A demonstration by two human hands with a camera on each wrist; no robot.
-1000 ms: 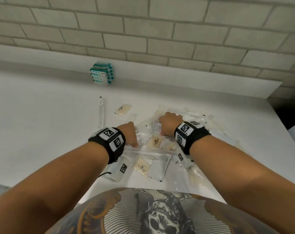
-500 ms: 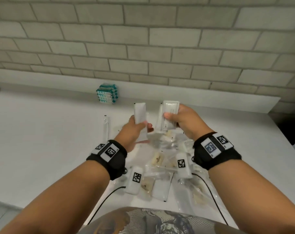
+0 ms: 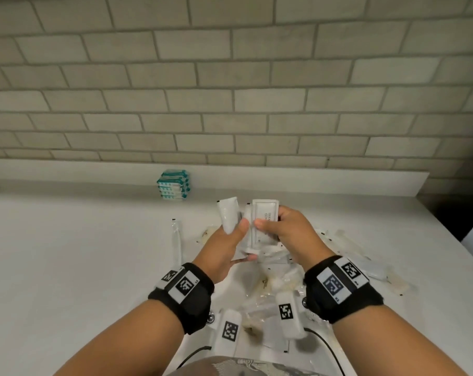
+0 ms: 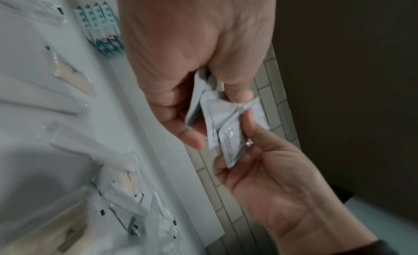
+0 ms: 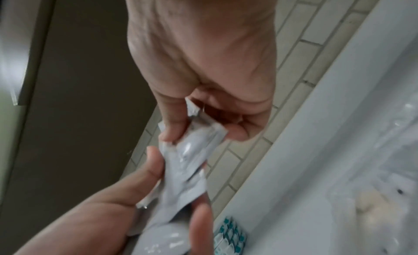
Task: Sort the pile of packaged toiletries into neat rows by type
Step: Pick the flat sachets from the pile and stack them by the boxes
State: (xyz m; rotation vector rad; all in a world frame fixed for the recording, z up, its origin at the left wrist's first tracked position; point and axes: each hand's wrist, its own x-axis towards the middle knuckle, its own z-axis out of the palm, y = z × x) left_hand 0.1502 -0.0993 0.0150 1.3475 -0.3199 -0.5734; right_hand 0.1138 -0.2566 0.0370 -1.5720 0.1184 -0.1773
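A long clear-wrapped pack [image 3: 176, 241] lies alone on the white surface [image 3: 67, 253], left of the pile [image 3: 281, 283] and apart from it. Behind that, against the back ledge, sits a stack of teal-and-white packs [image 3: 173, 185], well left of the hands.

The left hand [image 3: 224, 251] is raised above the pile w/ fingers curled round a small white tube [image 3: 228, 214], which sticks up past the thumb. In the left wrist view its fingers [image 4: 190, 137] also close on the edge of the white sachets [image 4: 217, 119], so it seems to hold more than the tube, though blur makes that hard to be sure of.

Touching it on the right, the right hand [image 3: 286, 232] pinches a flat white sachet [image 3: 263, 223], thumb on the front, fingers behind; the sachet stands upright w/ grey print on it, too small to read. The right wrist view shows the thumb [image 5: 174, 123] and fingers clamped on crumpled white wrappers [image 5: 192, 151], w/ the left hand [image 5: 113, 214] meeting them from below.

Under and right of both hands the pile stays heaped on the surface: clear wraps, beige items in film, white sachets, all overlapping, spreading out to the right of the right wrist. Black wristbands w/ square code tags sit on both wrists, and white tagged blocks w/ black cables hang below them, near the pile's front edge.
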